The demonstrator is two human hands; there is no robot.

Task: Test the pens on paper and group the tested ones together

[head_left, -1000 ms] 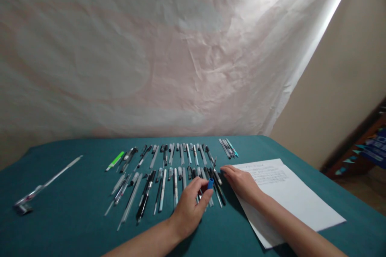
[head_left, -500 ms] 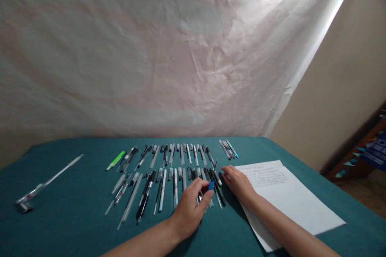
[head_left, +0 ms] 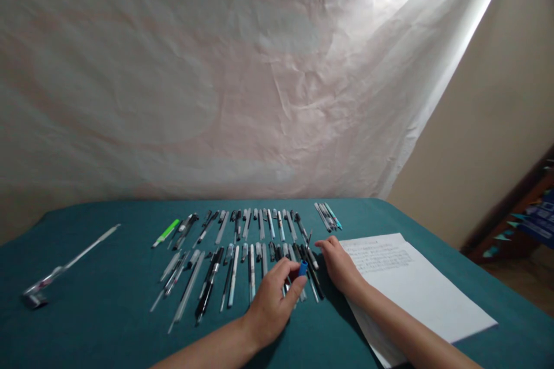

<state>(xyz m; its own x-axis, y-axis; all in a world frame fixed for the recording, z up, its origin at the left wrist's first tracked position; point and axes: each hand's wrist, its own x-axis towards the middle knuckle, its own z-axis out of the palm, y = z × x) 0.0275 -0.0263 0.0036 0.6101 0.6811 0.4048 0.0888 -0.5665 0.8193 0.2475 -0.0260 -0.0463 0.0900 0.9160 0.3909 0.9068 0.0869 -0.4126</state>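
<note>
Thumb and fingers of my left hand [head_left: 273,298] are closed around a small blue cylinder [head_left: 303,268], which looks like a pen cap. It is held over the near row of pens, at that row's right end. My right hand [head_left: 340,262] is beside the paper's left edge, its fingers bent together and one fingertip pointing left. What they hold, if anything, is hidden. A thin dark refill-like stick [head_left: 309,237] shows between the two hands. Below it lie a black pen [head_left: 314,277] and other pen parts, partly covered by my left hand.
Pens, caps and refills lie in two rows on the green cloth [head_left: 112,323]. A green highlighter [head_left: 165,233] ends the far row at left. Several pens [head_left: 328,216] are grouped at the back right. Written paper [head_left: 415,294] lies under my right forearm. A long silvery stick-like object [head_left: 71,264] lies far left.
My right hand's fingers have drawn in, and the fingertip reaches slightly farther left. My left hand keeps hold of the blue cylinder in nearly the same place. The view has shifted slightly.
</note>
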